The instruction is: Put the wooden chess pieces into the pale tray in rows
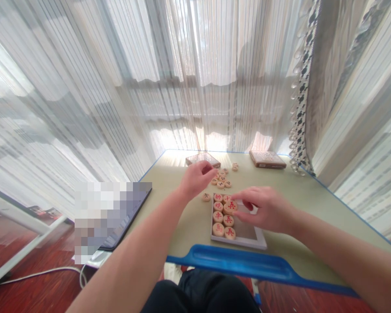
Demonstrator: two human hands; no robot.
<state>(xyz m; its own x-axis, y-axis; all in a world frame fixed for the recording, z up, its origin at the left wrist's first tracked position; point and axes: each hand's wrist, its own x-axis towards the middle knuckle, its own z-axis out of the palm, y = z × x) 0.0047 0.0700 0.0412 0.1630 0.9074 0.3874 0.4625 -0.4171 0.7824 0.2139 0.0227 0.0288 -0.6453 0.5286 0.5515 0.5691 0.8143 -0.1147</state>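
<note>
A shallow white box [260,239] lies on the green table, with two columns of round wooden pieces with red characters along its left side. My right hand [259,206] is over the box, thumb and fingers around a red-marked piece [230,206] in the right column, which sits higher than its neighbours. My left hand [198,177] is beyond the box, fingers bent together beside a loose group of pieces [220,184] with dark characters; whatever its fingertips hold is hidden. One dark-marked piece [206,197] lies alone left of the box.
Two flat boxes, one [203,159] behind my left hand and another [267,159] at the back right, rest near the far edge. Two small pieces [235,167] lie between them. A blue tray [241,263] lines the near edge; a dark tablet-like device [130,217] is at left.
</note>
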